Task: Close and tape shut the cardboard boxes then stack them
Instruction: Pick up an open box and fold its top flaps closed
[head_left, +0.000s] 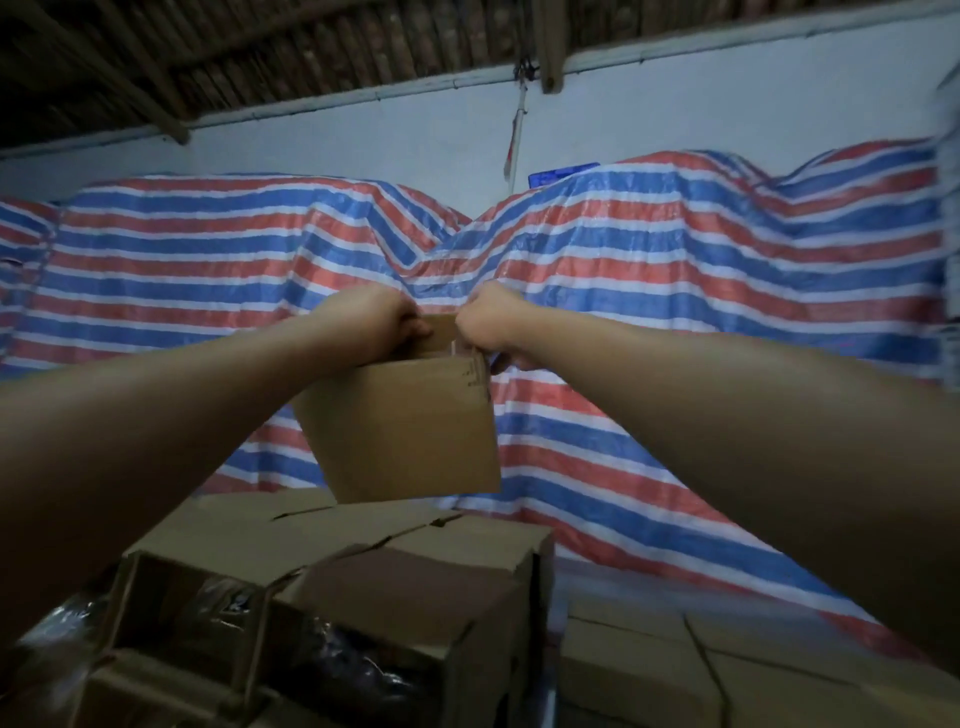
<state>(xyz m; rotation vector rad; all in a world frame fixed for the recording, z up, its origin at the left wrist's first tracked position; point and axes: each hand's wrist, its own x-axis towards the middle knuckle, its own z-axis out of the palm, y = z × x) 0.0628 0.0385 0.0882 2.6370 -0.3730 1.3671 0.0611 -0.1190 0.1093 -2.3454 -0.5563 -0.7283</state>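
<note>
I hold a small brown cardboard box (410, 431) up at arm's length in front of me, tilted a little. My left hand (382, 319) grips its top edge on the left, and my right hand (493, 325) grips the top at the right corner. The box's top flaps are partly hidden behind my fingers. Below it stands a larger cardboard box (363, 587) with flaps open and dark plastic-wrapped contents inside. No tape is visible.
A red, white and blue striped tarp (675, 270) covers a tall pile along the back wall. Another cardboard box (675, 670) with closed flaps sits at the lower right. More cartons fill the lower left corner.
</note>
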